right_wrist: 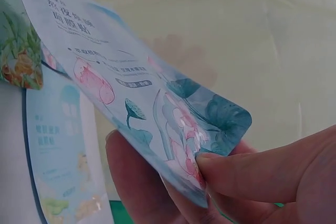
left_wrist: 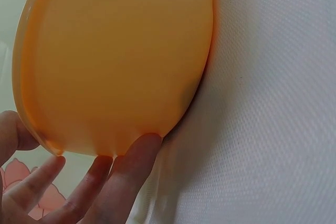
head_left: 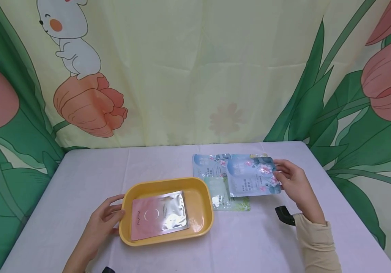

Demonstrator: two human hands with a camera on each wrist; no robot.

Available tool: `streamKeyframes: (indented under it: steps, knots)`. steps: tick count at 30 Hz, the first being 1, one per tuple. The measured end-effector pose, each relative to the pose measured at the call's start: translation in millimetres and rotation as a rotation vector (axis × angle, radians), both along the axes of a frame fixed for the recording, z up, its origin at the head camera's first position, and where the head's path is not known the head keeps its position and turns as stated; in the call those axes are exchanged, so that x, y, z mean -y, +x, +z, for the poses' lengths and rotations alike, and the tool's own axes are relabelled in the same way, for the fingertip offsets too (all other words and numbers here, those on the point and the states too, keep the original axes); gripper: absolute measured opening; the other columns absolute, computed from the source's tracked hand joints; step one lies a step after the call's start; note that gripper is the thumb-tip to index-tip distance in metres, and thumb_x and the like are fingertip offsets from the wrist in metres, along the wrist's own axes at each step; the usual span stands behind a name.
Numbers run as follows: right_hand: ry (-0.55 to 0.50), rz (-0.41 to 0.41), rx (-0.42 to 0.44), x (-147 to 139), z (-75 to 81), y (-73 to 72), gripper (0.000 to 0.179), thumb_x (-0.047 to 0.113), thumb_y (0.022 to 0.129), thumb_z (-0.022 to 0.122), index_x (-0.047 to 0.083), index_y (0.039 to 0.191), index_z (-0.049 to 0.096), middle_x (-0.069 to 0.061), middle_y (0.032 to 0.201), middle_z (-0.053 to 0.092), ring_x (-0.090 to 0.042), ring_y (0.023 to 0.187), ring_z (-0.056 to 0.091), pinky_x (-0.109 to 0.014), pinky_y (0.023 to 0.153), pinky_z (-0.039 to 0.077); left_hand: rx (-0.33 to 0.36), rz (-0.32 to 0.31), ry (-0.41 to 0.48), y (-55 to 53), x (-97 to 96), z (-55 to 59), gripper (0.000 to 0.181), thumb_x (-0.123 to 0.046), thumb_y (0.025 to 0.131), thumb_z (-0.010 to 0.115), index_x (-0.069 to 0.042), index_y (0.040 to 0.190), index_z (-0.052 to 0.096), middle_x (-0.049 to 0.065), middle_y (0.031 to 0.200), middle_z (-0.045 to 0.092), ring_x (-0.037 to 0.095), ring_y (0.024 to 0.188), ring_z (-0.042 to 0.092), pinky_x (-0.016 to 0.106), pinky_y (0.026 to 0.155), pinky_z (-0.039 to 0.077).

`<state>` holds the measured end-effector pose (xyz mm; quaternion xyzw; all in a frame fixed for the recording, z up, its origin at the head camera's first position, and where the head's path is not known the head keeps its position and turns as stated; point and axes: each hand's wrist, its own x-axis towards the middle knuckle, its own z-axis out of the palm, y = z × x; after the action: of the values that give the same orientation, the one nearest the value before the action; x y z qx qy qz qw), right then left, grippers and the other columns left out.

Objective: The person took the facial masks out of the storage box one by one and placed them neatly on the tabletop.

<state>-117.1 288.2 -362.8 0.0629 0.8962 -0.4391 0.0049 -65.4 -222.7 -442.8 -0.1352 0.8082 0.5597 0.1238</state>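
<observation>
A yellow tray (head_left: 200, 212) sits on the table, with a pink and silver mask packet (head_left: 158, 215) lying inside. My left hand (head_left: 104, 218) is at the tray's left end, its fingertips touching the outer wall and rim; the fingers look fairly straight in the left wrist view. My right hand (head_left: 296, 185) pinches a blue mask packet (head_left: 250, 178) by its right edge, thumb on the printed front and fingers behind. That packet, printed with pink lotus flowers, is tilted in the right wrist view. It overlaps another blue packet (head_left: 210, 163) and a green packet (head_left: 227, 199).
The packets are right of and behind the tray, on a white-covered table (head_left: 250, 242). A patterned curtain (head_left: 182, 76) hangs behind the table. A black wrist device (head_left: 285, 215) sits by my right sleeve (head_left: 318, 242). Another light blue packet (right_wrist: 63, 150) shows in the right wrist view.
</observation>
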Motion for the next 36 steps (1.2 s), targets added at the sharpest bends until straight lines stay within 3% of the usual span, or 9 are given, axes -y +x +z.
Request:
streamKeyframes:
  steps: [24,32,36]
  knots:
    - [0.039,-0.008,0.082,-25.5,-18.8,-2.2,0.045,0.01,0.105,0.045,0.0,0.147,0.039,-0.029,0.137,0.049,-0.035,0.11,0.056,-0.017,0.072,0.054,-0.001,-0.001,0.0,-0.7,-0.8,1.1,0.055,-0.03,0.097,0.064,-0.023,0.147,0.042,0.022,0.139,0.055,0.026,0.109,0.065,0.033,0.07,0.061]
    - [0.079,-0.026,0.104,-30.1,-25.6,-3.4,0.045,0.007,0.103,0.046,-0.003,0.147,0.039,-0.03,0.136,0.049,-0.041,0.117,0.054,-0.009,0.073,0.05,0.005,-0.002,-0.003,-0.5,-1.3,1.9,0.055,-0.03,0.097,0.064,-0.023,0.147,0.041,0.023,0.139,0.054,0.029,0.112,0.064,0.033,0.072,0.061]
    - [0.09,-0.031,0.11,-31.6,-27.2,-3.5,0.045,0.006,0.102,0.046,-0.002,0.147,0.04,-0.031,0.135,0.049,-0.041,0.117,0.054,-0.015,0.078,0.054,0.0,-0.001,0.001,0.1,-1.3,2.7,0.054,-0.029,0.098,0.064,-0.023,0.147,0.042,0.023,0.139,0.054,0.028,0.112,0.064,0.033,0.071,0.061]
